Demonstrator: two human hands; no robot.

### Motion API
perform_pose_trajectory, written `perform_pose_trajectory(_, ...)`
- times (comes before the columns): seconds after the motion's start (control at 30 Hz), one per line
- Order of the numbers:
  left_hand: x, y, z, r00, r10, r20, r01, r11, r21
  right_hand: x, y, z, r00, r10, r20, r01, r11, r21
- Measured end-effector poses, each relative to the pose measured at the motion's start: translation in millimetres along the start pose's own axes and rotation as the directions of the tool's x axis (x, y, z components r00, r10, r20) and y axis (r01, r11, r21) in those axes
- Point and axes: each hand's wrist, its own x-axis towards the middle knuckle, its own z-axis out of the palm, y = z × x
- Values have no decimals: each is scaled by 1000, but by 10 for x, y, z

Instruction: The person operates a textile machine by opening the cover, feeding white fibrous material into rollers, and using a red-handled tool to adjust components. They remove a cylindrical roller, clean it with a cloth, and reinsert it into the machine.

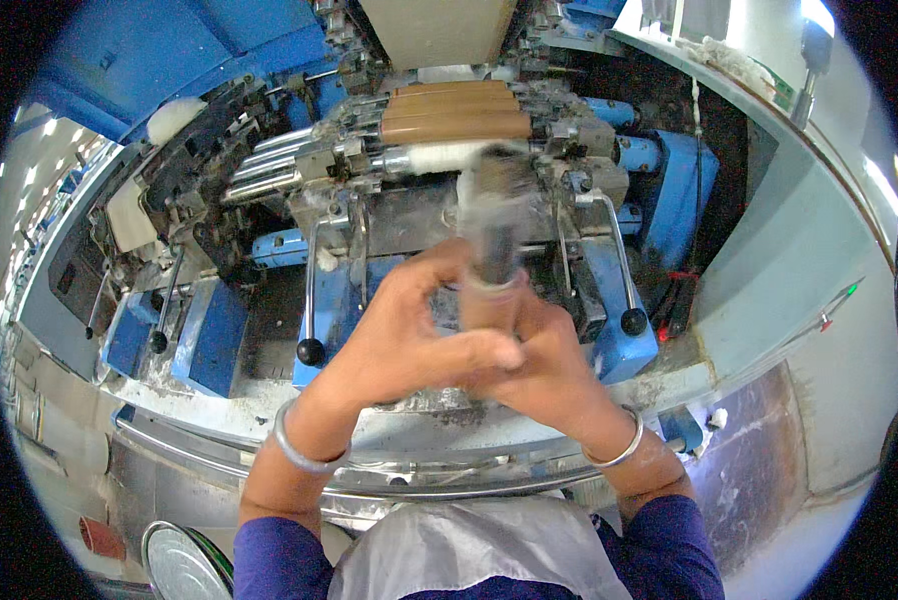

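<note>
Your left hand (404, 330) and right hand (539, 365): both grips closed around blurred dark roller (494, 235), held upright before blue machine (659, 190), above black-knobbed levers (311, 350).

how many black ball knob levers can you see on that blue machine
3 black ball-knobbed metal levers: one at the far left, one beside the left hand, one right of the right hand. The hands may hide more.

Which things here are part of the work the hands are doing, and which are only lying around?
In hand:
- blurred cylinder, gripped by left hand and right hand
- machine rollers right behind it

Lying about:
- black-knobbed levers
- round metal can, lower left
- white fibre tuft, upper left
</note>
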Motion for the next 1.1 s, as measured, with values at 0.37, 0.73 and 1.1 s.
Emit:
perform_pose_trajectory(0.37,375,-22,-151,970,78,231,-17,966,-256,352,548,431,867,13,498,-454,431,780)
perform_pose_trajectory(0.73,299,122,-241,912,186,366,-122,974,-189,166,139,468,992,60,111,-108,857,503)
perform_pose_trajectory(1.1,334,-67,-198,961,-264,-87,235,939,-253,182,389,864,981,185,-58,-133,860,492)
